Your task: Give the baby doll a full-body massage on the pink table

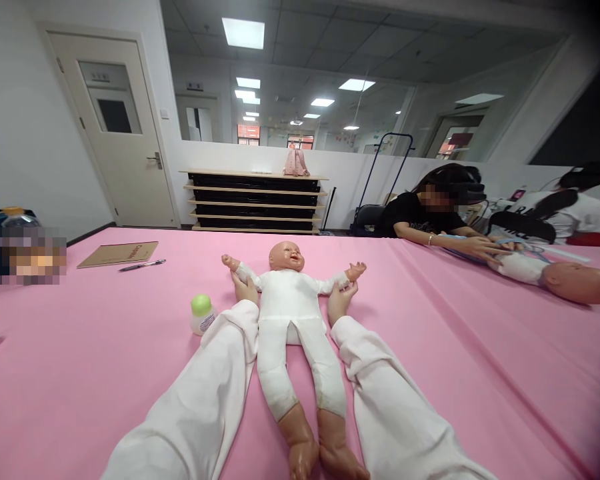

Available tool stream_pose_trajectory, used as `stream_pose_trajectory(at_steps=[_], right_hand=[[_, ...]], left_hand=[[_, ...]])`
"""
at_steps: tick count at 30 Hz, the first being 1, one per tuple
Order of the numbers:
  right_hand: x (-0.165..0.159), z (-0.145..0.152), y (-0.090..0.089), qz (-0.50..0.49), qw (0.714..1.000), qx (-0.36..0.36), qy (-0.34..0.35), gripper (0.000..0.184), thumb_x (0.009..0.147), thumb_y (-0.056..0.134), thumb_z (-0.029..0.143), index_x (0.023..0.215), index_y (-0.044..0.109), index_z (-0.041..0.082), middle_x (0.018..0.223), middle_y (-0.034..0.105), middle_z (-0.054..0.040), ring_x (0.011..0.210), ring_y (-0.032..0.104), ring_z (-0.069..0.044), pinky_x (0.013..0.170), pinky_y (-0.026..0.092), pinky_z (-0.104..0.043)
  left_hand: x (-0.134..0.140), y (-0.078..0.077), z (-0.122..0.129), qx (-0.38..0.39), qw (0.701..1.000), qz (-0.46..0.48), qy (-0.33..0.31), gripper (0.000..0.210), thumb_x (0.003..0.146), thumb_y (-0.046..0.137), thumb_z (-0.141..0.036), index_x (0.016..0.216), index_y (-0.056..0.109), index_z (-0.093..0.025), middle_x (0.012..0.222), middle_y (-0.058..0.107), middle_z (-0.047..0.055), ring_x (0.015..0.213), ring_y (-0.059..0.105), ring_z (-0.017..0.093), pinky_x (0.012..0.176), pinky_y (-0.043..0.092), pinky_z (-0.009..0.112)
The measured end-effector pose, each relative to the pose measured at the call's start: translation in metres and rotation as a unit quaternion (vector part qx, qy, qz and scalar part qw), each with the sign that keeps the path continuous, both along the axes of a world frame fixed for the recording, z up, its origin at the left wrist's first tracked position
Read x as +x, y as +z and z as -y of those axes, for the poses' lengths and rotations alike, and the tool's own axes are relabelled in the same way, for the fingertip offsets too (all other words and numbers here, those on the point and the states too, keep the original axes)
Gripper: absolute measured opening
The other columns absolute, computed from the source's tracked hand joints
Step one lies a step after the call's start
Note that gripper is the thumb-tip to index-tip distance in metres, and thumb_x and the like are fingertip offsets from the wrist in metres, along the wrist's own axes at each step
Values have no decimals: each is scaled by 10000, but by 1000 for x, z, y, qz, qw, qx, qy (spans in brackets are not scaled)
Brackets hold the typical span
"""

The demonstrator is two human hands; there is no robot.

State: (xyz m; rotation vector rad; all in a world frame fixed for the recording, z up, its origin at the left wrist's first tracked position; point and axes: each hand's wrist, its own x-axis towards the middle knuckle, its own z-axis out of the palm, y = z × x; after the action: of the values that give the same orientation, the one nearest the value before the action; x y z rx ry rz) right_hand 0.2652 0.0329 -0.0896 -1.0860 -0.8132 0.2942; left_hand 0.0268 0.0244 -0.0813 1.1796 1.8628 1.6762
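A baby doll point(289, 300) lies on its back on the pink tablecloth point(145, 360), head away from me and bare feet towards me. Its body and limbs are white cloth, and its arms are spread out to both sides. My left hand point(245, 289) is closed around the doll's arm on the left, near the forearm. On the other side my right hand point(341, 301) grips the other arm below the wrist, thumb and fingers around it. Beside my left sleeve stands a small bottle point(203, 316) with a green cap.
A brown notebook point(120, 254) and a pen point(143, 265) lie at the far left. To the right, a person in black point(430, 213) leans over the table with both hands at another doll point(575, 280). Behind the table stands a stack of shelves point(255, 200).
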Motion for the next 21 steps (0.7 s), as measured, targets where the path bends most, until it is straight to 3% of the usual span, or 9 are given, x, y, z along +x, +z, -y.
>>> stream_pose_trajectory(at_steps=[5, 9, 12, 17, 21], right_hand=[[-21, 21, 18, 147, 985, 51, 68, 559, 755, 446, 204, 1296, 307, 196, 1292, 412, -105, 1188, 414, -198, 983, 349, -411], [-26, 27, 20, 292, 946, 68, 124, 486, 763, 398, 138, 1242, 425, 220, 1225, 468, -76, 1161, 428, -198, 988, 356, -413], [-25, 26, 19, 368, 912, 67, 169, 471, 762, 368, 96, 1189, 498, 247, 1211, 472, -57, 1160, 427, -191, 996, 356, -405], [-25, 24, 20, 403, 891, 57, 203, 453, 733, 376, 64, 1095, 585, 237, 1160, 498, -61, 1127, 446, -195, 984, 361, -412], [-28, 24, 20, 373, 902, 56, 209, 463, 717, 368, 58, 1091, 580, 231, 1154, 511, -59, 1123, 447, -187, 994, 348, -413]], left_hand=[[5, 8, 7, 54, 994, -69, -64, 609, 840, 400, -223, 1399, 165, -170, 1321, 414, 110, 1199, 407, 240, 973, 363, 362], [9, 8, 8, 90, 971, -178, -130, 552, 824, 402, -175, 1364, 296, -205, 1197, 496, 88, 1127, 425, 226, 978, 345, 371], [10, 8, 9, 84, 948, -270, -145, 527, 828, 381, -144, 1341, 344, -258, 1177, 487, 75, 1086, 424, 219, 937, 374, 376], [10, 11, 14, 54, 918, -357, -162, 557, 787, 407, -78, 1276, 430, -344, 1198, 466, 51, 1092, 397, 231, 893, 393, 376], [10, 9, 11, 61, 925, -334, -170, 539, 790, 399, -89, 1269, 438, -334, 1212, 473, 45, 1101, 400, 239, 907, 385, 399]])
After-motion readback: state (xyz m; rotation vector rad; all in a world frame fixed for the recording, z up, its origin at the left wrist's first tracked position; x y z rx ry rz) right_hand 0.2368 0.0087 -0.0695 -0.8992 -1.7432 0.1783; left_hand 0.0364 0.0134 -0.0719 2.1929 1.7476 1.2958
